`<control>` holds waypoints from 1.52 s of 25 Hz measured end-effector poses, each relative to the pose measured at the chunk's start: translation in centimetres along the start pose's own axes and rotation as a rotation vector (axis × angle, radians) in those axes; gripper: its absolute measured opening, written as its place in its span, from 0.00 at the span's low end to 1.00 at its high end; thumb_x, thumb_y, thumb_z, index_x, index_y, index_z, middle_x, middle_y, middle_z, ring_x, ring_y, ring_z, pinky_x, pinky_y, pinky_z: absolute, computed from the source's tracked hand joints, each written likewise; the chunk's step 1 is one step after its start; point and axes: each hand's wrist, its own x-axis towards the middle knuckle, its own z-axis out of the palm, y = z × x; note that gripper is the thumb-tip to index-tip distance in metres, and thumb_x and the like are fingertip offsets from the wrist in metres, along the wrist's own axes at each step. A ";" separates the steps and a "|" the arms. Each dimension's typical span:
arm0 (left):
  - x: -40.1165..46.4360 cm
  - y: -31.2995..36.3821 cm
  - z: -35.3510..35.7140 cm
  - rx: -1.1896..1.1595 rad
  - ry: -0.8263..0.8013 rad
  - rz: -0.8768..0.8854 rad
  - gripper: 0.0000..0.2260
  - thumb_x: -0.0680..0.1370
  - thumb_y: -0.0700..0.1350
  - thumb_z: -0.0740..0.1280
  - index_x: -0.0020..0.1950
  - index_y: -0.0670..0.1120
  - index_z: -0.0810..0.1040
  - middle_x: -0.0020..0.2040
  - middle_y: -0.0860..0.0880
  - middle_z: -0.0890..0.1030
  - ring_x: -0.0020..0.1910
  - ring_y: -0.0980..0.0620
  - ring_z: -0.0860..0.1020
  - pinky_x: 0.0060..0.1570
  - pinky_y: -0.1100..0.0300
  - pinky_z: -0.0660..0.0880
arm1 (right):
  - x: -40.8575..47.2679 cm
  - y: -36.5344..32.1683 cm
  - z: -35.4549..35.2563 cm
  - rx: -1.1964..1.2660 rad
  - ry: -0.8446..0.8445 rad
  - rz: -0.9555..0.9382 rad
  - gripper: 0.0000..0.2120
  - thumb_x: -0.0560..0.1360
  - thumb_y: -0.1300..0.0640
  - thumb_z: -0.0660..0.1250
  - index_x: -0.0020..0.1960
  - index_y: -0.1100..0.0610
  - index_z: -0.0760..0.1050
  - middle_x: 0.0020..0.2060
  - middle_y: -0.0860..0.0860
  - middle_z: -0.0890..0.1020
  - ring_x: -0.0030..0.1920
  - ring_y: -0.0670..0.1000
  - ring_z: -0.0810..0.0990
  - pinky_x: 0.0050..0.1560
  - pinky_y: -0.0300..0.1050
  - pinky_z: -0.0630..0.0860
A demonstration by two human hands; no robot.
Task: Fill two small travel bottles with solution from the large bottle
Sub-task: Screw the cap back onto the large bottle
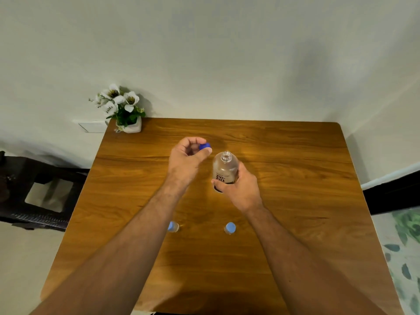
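— What's hard to see here?
— One small bottle (173, 226) near the front edge of the table (295, 178) is half covered by the left forearm; only part of its blue cap shows. The big bottle's (225, 170) lower part is hidden behind the right hand (241, 188), and its label is only partly readable.
— Anything else around?
— A pot of white flowers (123, 110) at the table's far left corner, a dark chair (38, 189) off the left edge.
— Counts?
— Two small bottles, the second (230, 228) capped in blue; one big bottle, mouth open, around the table's middle.
— The hands?
— Right fingers are wrapped round the big bottle. The left hand (187, 159) pinches a blue cap (205, 146) between thumb and fingertips, just left of the open mouth.
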 end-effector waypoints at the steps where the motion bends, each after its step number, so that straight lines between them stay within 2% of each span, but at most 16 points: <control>1: -0.3 1.2 0.0 -0.019 -0.019 0.051 0.11 0.73 0.37 0.76 0.51 0.49 0.81 0.47 0.50 0.84 0.47 0.55 0.81 0.51 0.60 0.81 | 0.0 -0.7 -0.1 -0.022 0.008 -0.016 0.33 0.64 0.43 0.81 0.65 0.48 0.73 0.53 0.41 0.83 0.52 0.42 0.81 0.53 0.39 0.80; 4: -1.3 3.9 -0.4 -0.034 -0.051 0.163 0.13 0.70 0.37 0.78 0.51 0.47 0.81 0.48 0.49 0.85 0.47 0.55 0.82 0.50 0.62 0.80 | -0.4 -2.9 -0.5 -0.033 0.039 -0.079 0.35 0.63 0.42 0.81 0.66 0.49 0.73 0.53 0.41 0.83 0.51 0.41 0.81 0.52 0.40 0.82; 7: -2.1 5.8 -1.0 0.026 -0.059 0.235 0.15 0.67 0.39 0.80 0.50 0.49 0.82 0.48 0.48 0.86 0.48 0.51 0.83 0.51 0.59 0.81 | -1.2 -5.0 -0.9 0.029 0.050 -0.146 0.39 0.63 0.42 0.81 0.70 0.48 0.72 0.56 0.42 0.83 0.54 0.41 0.82 0.54 0.40 0.82; 11: -3.4 8.4 -1.0 0.226 0.013 0.316 0.15 0.67 0.46 0.81 0.49 0.53 0.80 0.44 0.55 0.83 0.43 0.60 0.80 0.45 0.69 0.78 | -2.6 -7.5 -1.5 0.038 0.079 -0.228 0.36 0.64 0.43 0.81 0.69 0.48 0.73 0.54 0.41 0.82 0.53 0.43 0.81 0.52 0.39 0.81; 14: -4.3 10.0 -1.1 0.295 0.024 0.372 0.13 0.68 0.48 0.80 0.49 0.54 0.81 0.43 0.57 0.83 0.43 0.61 0.80 0.44 0.72 0.77 | -3.5 -9.0 -1.5 0.058 0.116 -0.257 0.34 0.64 0.41 0.80 0.66 0.49 0.74 0.53 0.42 0.83 0.52 0.43 0.82 0.50 0.39 0.82; 19: -4.0 11.9 -3.2 0.342 -0.112 0.464 0.09 0.73 0.45 0.75 0.52 0.54 0.84 0.50 0.56 0.83 0.46 0.59 0.81 0.51 0.63 0.81 | -4.6 -10.5 -1.3 0.104 0.161 -0.295 0.34 0.65 0.41 0.80 0.66 0.51 0.74 0.54 0.44 0.83 0.54 0.46 0.82 0.51 0.44 0.84; 21: -4.0 12.4 -3.9 0.332 -0.120 0.479 0.10 0.72 0.46 0.76 0.52 0.56 0.84 0.54 0.54 0.79 0.46 0.58 0.81 0.50 0.63 0.80 | -4.8 -11.2 -1.4 0.119 0.141 -0.310 0.35 0.65 0.41 0.80 0.68 0.51 0.73 0.56 0.45 0.83 0.55 0.46 0.82 0.52 0.44 0.83; 23: -3.9 12.8 -4.2 0.301 -0.130 0.475 0.11 0.69 0.48 0.79 0.50 0.55 0.84 0.50 0.51 0.80 0.44 0.57 0.79 0.49 0.63 0.79 | -5.0 -11.8 -1.4 0.129 0.122 -0.323 0.36 0.65 0.41 0.80 0.69 0.51 0.73 0.57 0.45 0.83 0.55 0.45 0.82 0.53 0.43 0.83; 25: -3.9 13.1 -4.4 0.257 -0.174 0.446 0.12 0.69 0.47 0.79 0.51 0.53 0.85 0.45 0.51 0.83 0.43 0.57 0.80 0.51 0.60 0.79 | -5.3 -12.1 -1.3 0.147 0.126 -0.317 0.35 0.65 0.42 0.80 0.68 0.51 0.74 0.56 0.45 0.83 0.55 0.45 0.82 0.53 0.43 0.83; 28: -4.3 12.9 -4.7 0.255 -0.219 0.447 0.12 0.75 0.44 0.75 0.57 0.53 0.83 0.48 0.52 0.86 0.49 0.56 0.83 0.57 0.56 0.80 | -5.5 -12.2 -1.3 0.168 0.130 -0.313 0.34 0.66 0.43 0.80 0.68 0.52 0.74 0.56 0.45 0.83 0.56 0.46 0.82 0.52 0.41 0.82; 30: -4.5 12.7 -4.8 0.273 -0.222 0.484 0.10 0.75 0.44 0.74 0.56 0.54 0.84 0.52 0.53 0.84 0.51 0.55 0.82 0.57 0.56 0.80 | -5.5 -12.2 -1.3 0.156 0.116 -0.315 0.35 0.66 0.43 0.80 0.69 0.51 0.73 0.56 0.45 0.83 0.56 0.46 0.82 0.54 0.43 0.82; 32: -4.7 12.9 -4.9 0.279 -0.196 0.493 0.10 0.72 0.47 0.77 0.52 0.55 0.84 0.54 0.53 0.81 0.50 0.56 0.80 0.53 0.61 0.79 | -5.6 -12.3 -1.4 0.131 0.101 -0.314 0.36 0.65 0.42 0.80 0.69 0.51 0.73 0.57 0.45 0.82 0.56 0.46 0.82 0.54 0.45 0.83; 34: -4.7 13.3 -5.1 0.267 -0.199 0.481 0.10 0.71 0.47 0.78 0.51 0.54 0.85 0.52 0.51 0.82 0.48 0.54 0.80 0.51 0.60 0.78 | -5.9 -12.6 -1.4 0.128 0.095 -0.324 0.36 0.65 0.42 0.80 0.69 0.51 0.73 0.57 0.45 0.82 0.56 0.46 0.81 0.54 0.43 0.82; 38: -5.0 14.0 -5.3 0.275 -0.254 0.490 0.12 0.76 0.43 0.74 0.58 0.51 0.83 0.52 0.52 0.85 0.51 0.52 0.82 0.55 0.58 0.79 | -6.2 -13.2 -1.9 0.161 0.106 -0.335 0.34 0.66 0.44 0.80 0.68 0.52 0.73 0.56 0.45 0.83 0.55 0.44 0.82 0.49 0.34 0.80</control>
